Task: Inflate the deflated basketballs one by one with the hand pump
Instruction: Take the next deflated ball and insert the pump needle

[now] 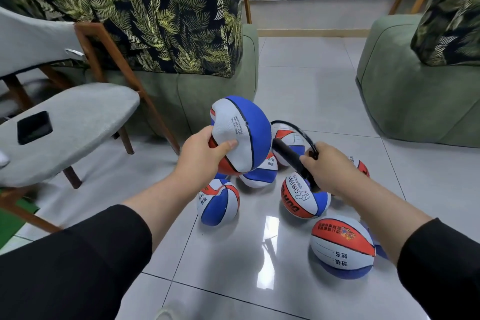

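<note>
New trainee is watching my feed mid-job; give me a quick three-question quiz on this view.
1. True or false: the left hand holds a ball off the floor.
2. What does the right hand hold? A) phone B) pump C) ball
3. Fill in: the phone lies on a grey ____.

Key: 1 true. 2 B. 3 chair.

Glossy tiled floor (298, 80), pebbled basketball (241, 135).
</note>
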The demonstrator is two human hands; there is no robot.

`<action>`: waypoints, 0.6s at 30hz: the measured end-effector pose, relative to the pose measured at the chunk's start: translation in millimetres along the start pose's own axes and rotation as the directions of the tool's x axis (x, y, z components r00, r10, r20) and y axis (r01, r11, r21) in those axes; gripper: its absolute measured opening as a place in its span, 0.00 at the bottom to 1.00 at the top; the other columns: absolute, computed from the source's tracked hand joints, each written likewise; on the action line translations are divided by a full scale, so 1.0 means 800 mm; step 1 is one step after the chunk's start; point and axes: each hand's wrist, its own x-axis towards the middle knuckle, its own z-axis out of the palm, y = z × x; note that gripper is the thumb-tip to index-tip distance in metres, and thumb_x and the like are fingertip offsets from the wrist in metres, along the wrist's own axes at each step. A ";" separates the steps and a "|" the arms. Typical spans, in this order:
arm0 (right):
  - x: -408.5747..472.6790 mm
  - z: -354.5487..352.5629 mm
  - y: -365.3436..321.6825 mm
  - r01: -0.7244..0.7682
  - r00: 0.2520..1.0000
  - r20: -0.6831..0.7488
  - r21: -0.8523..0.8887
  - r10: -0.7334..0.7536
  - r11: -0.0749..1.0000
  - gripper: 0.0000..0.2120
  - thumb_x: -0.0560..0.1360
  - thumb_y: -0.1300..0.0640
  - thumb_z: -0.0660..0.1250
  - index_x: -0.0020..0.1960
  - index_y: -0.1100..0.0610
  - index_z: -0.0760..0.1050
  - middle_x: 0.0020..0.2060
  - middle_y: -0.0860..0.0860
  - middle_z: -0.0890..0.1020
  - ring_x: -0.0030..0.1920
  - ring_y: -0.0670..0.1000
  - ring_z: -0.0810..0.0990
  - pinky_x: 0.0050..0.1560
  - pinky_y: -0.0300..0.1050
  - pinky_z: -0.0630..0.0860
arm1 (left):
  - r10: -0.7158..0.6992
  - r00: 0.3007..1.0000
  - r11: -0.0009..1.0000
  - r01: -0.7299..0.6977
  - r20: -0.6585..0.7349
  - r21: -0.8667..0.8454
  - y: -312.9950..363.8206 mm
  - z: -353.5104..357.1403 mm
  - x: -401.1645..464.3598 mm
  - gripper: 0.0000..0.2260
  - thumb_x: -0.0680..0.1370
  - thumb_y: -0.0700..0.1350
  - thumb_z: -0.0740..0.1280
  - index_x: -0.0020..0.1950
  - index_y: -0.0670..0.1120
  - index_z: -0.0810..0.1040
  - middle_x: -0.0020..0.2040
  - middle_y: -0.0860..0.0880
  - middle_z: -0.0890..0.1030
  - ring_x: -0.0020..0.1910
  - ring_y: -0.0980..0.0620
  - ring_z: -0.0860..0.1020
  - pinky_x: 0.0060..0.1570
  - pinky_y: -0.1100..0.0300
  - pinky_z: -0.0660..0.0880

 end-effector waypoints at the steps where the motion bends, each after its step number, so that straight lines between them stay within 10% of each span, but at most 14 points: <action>1: 0.001 0.001 0.002 0.041 0.999 0.013 -0.125 -0.040 0.991 0.07 0.83 0.52 0.61 0.53 0.56 0.72 0.44 0.56 0.82 0.41 0.59 0.85 0.40 0.52 0.82 | 0.002 1.000 1.000 -0.002 -0.003 0.008 -0.001 -0.003 0.002 0.08 0.81 0.51 0.70 0.60 0.57 0.77 0.50 0.63 0.79 0.50 0.61 0.78 0.51 0.61 0.75; 7: -0.002 0.018 0.018 0.175 0.985 0.068 -0.397 -0.162 0.901 0.10 0.82 0.50 0.65 0.50 0.57 0.75 0.42 0.55 0.81 0.42 0.57 0.80 0.37 0.47 0.73 | -0.009 0.999 0.992 0.003 0.052 0.123 -0.018 -0.010 0.007 0.12 0.81 0.51 0.71 0.63 0.52 0.80 0.50 0.59 0.80 0.49 0.62 0.77 0.44 0.67 0.72; 18: 0.000 0.026 0.017 0.149 0.989 0.014 -0.233 -0.150 0.961 0.07 0.78 0.55 0.66 0.50 0.59 0.75 0.41 0.58 0.81 0.41 0.59 0.82 0.39 0.51 0.79 | -0.084 0.994 0.989 0.075 0.064 0.125 -0.030 -0.009 0.011 0.12 0.81 0.51 0.71 0.63 0.50 0.80 0.50 0.58 0.81 0.48 0.59 0.78 0.40 0.65 0.72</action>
